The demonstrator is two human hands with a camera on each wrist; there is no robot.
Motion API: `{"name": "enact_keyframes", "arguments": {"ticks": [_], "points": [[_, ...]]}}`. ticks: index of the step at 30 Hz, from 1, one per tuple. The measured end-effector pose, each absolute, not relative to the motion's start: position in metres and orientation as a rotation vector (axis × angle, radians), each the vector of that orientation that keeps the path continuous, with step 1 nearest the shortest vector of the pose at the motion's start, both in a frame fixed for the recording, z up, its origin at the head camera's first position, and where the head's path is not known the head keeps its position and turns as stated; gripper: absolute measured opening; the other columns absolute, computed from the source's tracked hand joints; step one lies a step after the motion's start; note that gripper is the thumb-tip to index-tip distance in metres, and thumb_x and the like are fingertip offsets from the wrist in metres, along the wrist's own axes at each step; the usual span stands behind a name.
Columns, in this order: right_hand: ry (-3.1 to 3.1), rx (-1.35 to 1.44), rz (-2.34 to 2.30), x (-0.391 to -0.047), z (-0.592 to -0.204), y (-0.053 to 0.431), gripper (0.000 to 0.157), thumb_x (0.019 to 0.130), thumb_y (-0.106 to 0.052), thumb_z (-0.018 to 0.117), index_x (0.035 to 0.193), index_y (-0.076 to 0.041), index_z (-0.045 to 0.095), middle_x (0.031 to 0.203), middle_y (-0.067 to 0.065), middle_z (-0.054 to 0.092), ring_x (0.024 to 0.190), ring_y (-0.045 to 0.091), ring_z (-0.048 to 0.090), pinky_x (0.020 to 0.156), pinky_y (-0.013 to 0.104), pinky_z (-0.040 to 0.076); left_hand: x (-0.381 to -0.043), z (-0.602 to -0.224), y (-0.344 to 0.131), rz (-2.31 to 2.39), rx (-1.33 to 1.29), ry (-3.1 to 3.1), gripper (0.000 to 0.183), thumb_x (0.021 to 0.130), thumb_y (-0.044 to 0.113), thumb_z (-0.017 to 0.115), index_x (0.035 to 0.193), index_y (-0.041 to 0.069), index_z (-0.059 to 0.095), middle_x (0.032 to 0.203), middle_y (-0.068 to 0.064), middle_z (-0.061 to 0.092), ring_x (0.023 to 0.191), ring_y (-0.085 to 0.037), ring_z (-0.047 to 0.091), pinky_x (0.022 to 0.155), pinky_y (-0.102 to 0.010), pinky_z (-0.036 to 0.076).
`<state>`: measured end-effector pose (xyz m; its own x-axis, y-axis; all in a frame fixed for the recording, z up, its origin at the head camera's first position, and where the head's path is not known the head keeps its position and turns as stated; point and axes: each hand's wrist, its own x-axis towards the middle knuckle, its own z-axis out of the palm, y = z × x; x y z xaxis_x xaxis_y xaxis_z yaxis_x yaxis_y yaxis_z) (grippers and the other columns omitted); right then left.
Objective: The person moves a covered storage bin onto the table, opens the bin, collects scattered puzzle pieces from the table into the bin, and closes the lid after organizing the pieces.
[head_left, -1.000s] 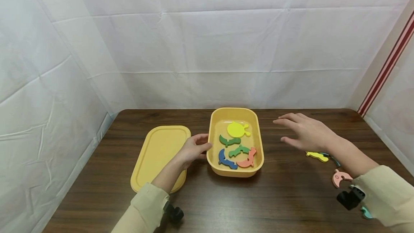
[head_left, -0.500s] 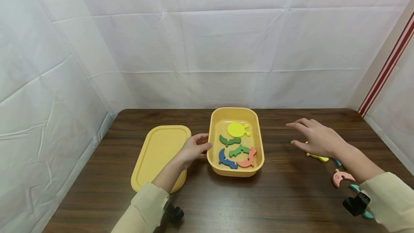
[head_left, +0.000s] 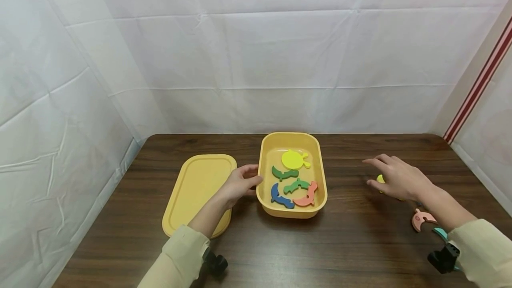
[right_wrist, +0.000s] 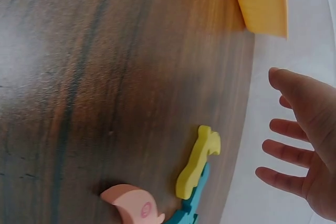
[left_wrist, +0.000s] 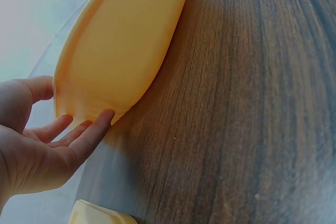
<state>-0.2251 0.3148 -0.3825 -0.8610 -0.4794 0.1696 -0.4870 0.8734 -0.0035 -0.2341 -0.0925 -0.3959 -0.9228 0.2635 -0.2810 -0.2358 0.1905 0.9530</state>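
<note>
A yellow plastic box stands mid-table, holding several flat toy animal pieces: a round yellow piece, two green ones, a blue piece and a coral piece. My left hand grips the box's left side, thumb at the rim and fingers against the outer wall. To the right, my right hand hovers with spread, slightly bent fingers over a yellow animal piece, holding nothing. Beside that piece lies a teal-blue piece, mostly hidden by the hand in the head view.
Left of the box lies a flat yellow lid, partly behind the left forearm. A pink piece and a turquoise piece lie near the right sleeve. White sheeting rises behind the dark wooden table.
My right hand has moved right and a little toward me, away from the box and over the yellow animal piece. My left hand and the box have hardly moved.
</note>
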Motion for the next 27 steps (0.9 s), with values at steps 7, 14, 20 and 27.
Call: {"name": "enact_keyframes", "arguments": {"ticks": [7,14,20,27], "points": [[-2.908,0.727,0.085,-0.221,-0.391,0.321,0.050,0.082,-0.031,0.067,0.125,-0.008,0.053,0.116,0.016,0.056,0.103,0.039,0.054,0.073,0.054,0.050,-0.239,-0.406,-0.093,1.785,0.000,2.109,0.047,0.090,0.013,0.056,0.134,0.003,0.043,0.129,-0.018,0.050,0.107,-0.028,0.058,0.080,-0.039,0.055],[-2.953,0.690,0.111,-0.218,-0.399,0.327,0.049,0.082,-0.032,0.067,0.122,-0.007,0.055,0.115,0.019,0.055,0.101,0.042,0.054,0.068,0.054,0.050,-0.239,-0.407,-0.092,1.782,-0.012,2.119,0.047,0.090,0.013,0.057,0.133,0.003,0.044,0.127,-0.017,0.051,0.106,-0.026,0.058,0.080,-0.038,0.055],[-2.936,0.679,0.119,-0.216,-0.407,0.333,0.046,0.080,-0.032,0.069,0.117,-0.007,0.057,0.106,0.016,0.057,0.089,0.036,0.057,0.056,0.042,0.049,-0.240,-0.408,-0.092,1.783,-0.009,2.112,0.047,0.090,0.013,0.057,0.134,0.003,0.043,0.129,-0.018,0.050,0.106,-0.027,0.058,0.080,-0.039,0.055],[-2.875,0.683,0.108,-0.214,-0.414,0.339,0.040,0.077,-0.028,0.072,0.109,-0.006,0.061,0.097,0.012,0.058,0.078,0.029,0.058,0.054,0.038,0.049,-0.239,-0.406,-0.092,1.785,-0.005,2.115,0.047,0.090,0.013,0.056,0.134,0.003,0.043,0.129,-0.018,0.050,0.107,-0.027,0.058,0.080,-0.039,0.055]]}}
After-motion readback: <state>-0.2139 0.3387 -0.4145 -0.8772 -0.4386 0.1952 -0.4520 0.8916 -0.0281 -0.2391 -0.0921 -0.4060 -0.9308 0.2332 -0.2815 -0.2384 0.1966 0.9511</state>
